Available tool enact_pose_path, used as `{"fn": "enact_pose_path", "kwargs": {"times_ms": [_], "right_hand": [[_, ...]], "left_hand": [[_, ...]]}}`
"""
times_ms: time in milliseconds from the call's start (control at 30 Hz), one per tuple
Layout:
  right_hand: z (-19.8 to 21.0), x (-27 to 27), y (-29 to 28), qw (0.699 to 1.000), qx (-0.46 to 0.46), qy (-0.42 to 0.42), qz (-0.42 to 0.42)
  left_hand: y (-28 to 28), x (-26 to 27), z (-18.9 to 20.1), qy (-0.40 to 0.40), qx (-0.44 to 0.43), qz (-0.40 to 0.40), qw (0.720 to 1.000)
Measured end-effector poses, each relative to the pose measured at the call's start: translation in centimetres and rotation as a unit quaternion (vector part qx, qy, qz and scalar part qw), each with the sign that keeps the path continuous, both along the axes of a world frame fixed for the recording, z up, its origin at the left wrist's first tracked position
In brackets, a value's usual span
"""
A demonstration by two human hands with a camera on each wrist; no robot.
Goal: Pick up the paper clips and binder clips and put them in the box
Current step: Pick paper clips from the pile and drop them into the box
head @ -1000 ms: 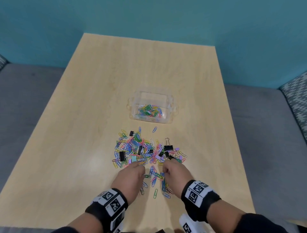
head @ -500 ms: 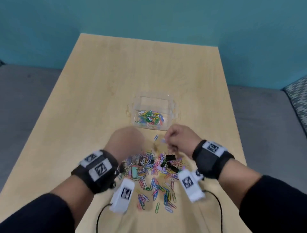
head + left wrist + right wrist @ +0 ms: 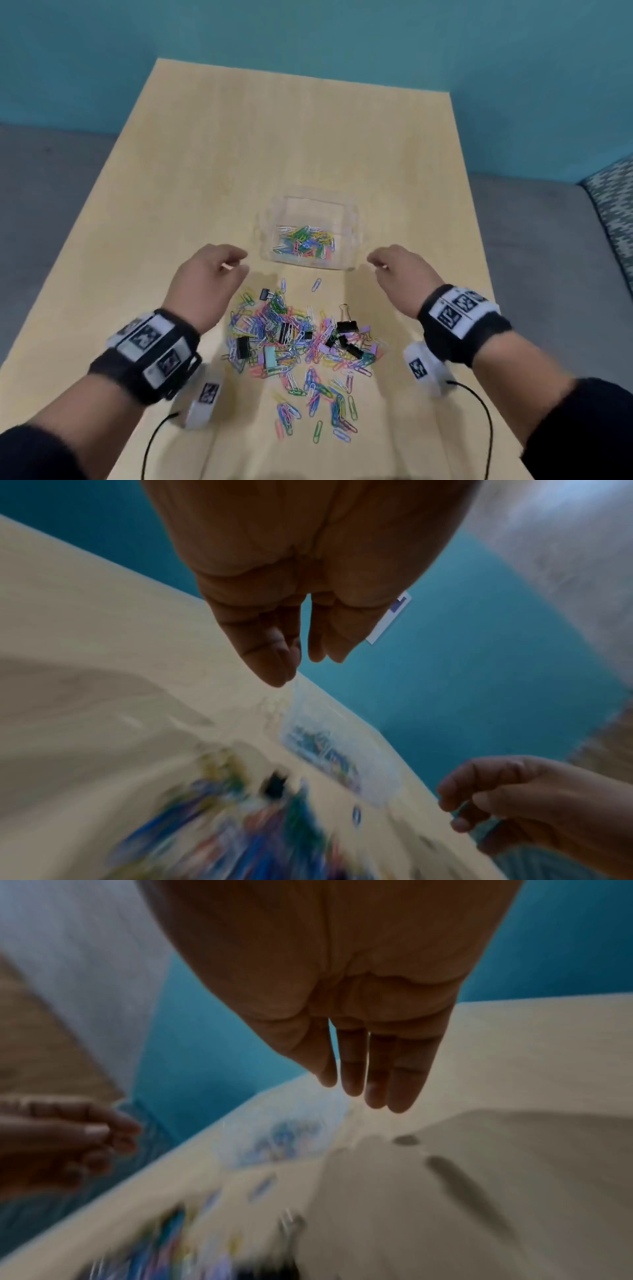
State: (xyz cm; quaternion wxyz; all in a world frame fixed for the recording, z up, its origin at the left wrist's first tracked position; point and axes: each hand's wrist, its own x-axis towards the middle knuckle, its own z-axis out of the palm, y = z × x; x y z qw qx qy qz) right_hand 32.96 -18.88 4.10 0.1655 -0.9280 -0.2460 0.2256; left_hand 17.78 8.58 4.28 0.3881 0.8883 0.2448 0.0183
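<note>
1. Left hand (image 3: 205, 281): we see it held above the table (image 3: 171, 171), just left of the box (image 3: 352, 222), fingers loosely curled with nothing visible between them; the left wrist view shows the fingers hanging relaxed, so we read it as empty and open

2. Right hand (image 3: 399, 270): it is raised just right of the box, fingers drooping and nearly straight in the right wrist view; we see no clip in it and read it as open too

3. Box: a clear, lidless container between and just beyond the two hands; it holds a shallow layer of coloured paper clips, and we can make out no binder clip inside

4. Pile (image 3: 301, 339): most clips lie loose on the table nearer us than both hands, a tangle of paper clips with several black binder clips (image 3: 347, 325) and one pale green one among them; a few strays lie between pile and box

5. Risk, light box: we judge that a hand brushing its wall could slide or tip it, spilling what is in it

6. Risk, tangle: linked paper clips may trail from a pinch and drop short of the rim

7. Risk, stragglers: thin clips lying flat near the table's near edge could be swept off by a sleeve or the wrist cables (image 3: 150, 442)

8. Progress: we judge the task well short of half done
</note>
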Motion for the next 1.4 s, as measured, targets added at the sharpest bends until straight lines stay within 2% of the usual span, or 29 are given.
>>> {"fn": "enact_pose_path", "kwargs": {"times_ms": [133,267,367,533,667,800,967,1100,1133,1267,1400], "right_hand": [[-2.3,-5.5,-5.2,0.986,-0.083,-0.018,0.145],[-4.3,-8.9,-6.7,0.973,-0.051,-0.068,0.213],[-5.2,-9.5,-7.1,0.975,-0.048,-0.108,0.187],[-5.1,-11.3,-8.3,0.974,-0.091,-0.118,0.170],[-5.0,-14.5,-9.2,0.978,-0.102,-0.128,0.129],[-5.0,-17.5,-9.3,0.978,-0.053,-0.101,0.173],[-5.6,-18.3,-7.9,0.986,-0.066,-0.109,0.103],[-5.0,-19.8,-6.4,0.971,-0.050,-0.122,0.197],[-4.9,-19.7,-6.4,0.972,-0.042,-0.122,0.196],[-5.3,-18.7,-6.5,0.986,-0.048,-0.125,0.103],[-5.6,-19.2,-5.2,0.977,-0.061,-0.126,0.158]], "left_hand": [[-2.4,-8.4,-0.7,0.002,0.058,-0.094,0.994],[-6.0,-12.9,-2.6,0.024,0.066,-0.195,0.978],[-8.3,-14.3,-3.8,0.028,0.094,-0.230,0.968],[-10.0,-15.1,-4.0,0.038,0.121,-0.267,0.955],[-9.9,-15.6,-3.5,0.043,0.142,-0.265,0.953],[-9.6,-16.1,-3.3,0.065,0.171,-0.260,0.948],[-10.4,-16.0,-3.9,0.100,0.205,-0.258,0.939],[-11.2,-15.8,-4.5,0.107,0.194,-0.255,0.941],[-11.3,-15.8,-4.6,0.109,0.191,-0.253,0.942],[-11.3,-15.6,-4.8,0.114,0.188,-0.245,0.944],[-11.5,-15.1,-4.7,0.113,0.211,-0.254,0.937]]}}
